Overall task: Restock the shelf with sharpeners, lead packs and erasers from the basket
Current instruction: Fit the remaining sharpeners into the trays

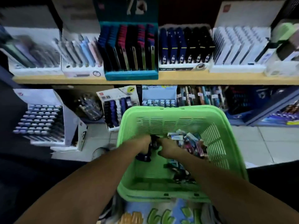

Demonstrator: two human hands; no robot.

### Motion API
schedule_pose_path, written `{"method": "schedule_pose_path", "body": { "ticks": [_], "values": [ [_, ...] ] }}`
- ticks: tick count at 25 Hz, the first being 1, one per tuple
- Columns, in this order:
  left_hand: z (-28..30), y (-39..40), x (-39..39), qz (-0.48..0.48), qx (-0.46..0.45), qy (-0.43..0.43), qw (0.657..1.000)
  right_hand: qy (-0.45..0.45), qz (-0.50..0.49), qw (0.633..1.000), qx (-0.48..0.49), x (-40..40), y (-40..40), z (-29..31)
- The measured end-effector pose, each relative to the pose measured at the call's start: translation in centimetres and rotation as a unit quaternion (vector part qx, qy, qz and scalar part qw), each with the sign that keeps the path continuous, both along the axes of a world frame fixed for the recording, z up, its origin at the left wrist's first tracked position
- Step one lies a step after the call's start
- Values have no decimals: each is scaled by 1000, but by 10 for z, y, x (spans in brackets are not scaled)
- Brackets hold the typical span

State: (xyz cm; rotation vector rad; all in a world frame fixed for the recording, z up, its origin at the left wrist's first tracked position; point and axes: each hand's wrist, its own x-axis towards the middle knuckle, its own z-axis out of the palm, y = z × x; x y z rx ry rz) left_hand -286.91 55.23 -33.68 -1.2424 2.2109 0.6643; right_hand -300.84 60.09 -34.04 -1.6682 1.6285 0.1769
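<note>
Inside the green basket (226, 125), the left hand (142, 145) and right hand (168, 147) meet, both gripping small dark items (152, 145) between them. Just right of the right hand lies a heap of colourful packs (189, 143); the wooden shelf (178, 79) runs well beyond both hands.

Wooden shelf (178, 79) under display boxes (131, 73)

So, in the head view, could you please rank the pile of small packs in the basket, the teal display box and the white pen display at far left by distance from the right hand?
From the right hand:
1. Pile of small packs, beside it in the green basket.
2. White pen display, lower left.
3. Teal display box, upper shelf.
</note>
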Motion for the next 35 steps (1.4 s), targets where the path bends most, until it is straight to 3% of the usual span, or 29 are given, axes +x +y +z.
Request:
{"method": "schedule_pose_path", "body": {
  "ticks": [2, 5, 9, 16, 21, 24, 29, 32, 35],
  "values": [
    [-15, 6, 2, -28, -6, -47, 999, -31, -29, 999, 4, 6, 4, -19],
    [-40, 17, -3, 27, -22, -98, 995, -42, -80, 994, -66, 14, 6, -43],
    [-69, 24, -14, 58, -40, -130, 989, 11, -26, 998, -50, 23, -2, -64],
    [-90, 34, -16, 59, -30, -106, 992, 66, -22, 995, -72, 24, 2, -79],
    [-91, 43, -18, 5, -3, -125, 992, 59, -3, 997, -41, 19, 10, -81],
    [-81, 35, -20, 8, -2, -102, 995, 49, -1, 999, -22, 14, 4, -75],
    [-40, 13, -22, 121, 108, -9, 987, -19, -41, 998, 31, -18, -22, -50],
    [6, -2, -30, 209, 194, 102, 953, -78, -29, 996, 31, -44, -36, -6],
    [62, -14, -35, 214, 186, 169, 944, -146, -65, 987, 26, -71, -42, 59]
  ]
}}
